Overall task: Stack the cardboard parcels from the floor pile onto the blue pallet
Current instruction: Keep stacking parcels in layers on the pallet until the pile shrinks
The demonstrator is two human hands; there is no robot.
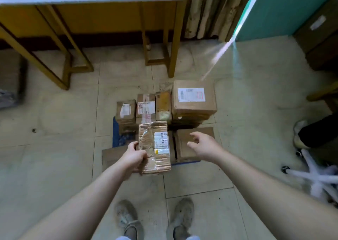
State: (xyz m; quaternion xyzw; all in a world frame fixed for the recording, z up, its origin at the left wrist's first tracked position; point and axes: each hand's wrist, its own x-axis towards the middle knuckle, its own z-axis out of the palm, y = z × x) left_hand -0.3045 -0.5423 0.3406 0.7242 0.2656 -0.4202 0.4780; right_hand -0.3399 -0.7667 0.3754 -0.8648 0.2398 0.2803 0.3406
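My left hand (134,156) grips the left edge of a flat taped cardboard parcel (155,146) with a white label, holding it above the front of the blue pallet (117,137). To the parcel's right my right hand (204,146) hovers with its fingers spread, holding nothing, over a brown box (184,148) on the pallet. Several parcels stand along the pallet's far side: a small one (126,111), a labelled one (146,108), a narrow one (163,105) and a tall stack topped by a big box (193,98).
A yellow-legged table (173,38) with a pale top stands behind the pallet. A flat cardboard piece (111,155) lies left of my left hand. At the right are someone's dark trouser leg and shoe (311,131) and a white chair base (314,177). My two shoes show at the bottom.
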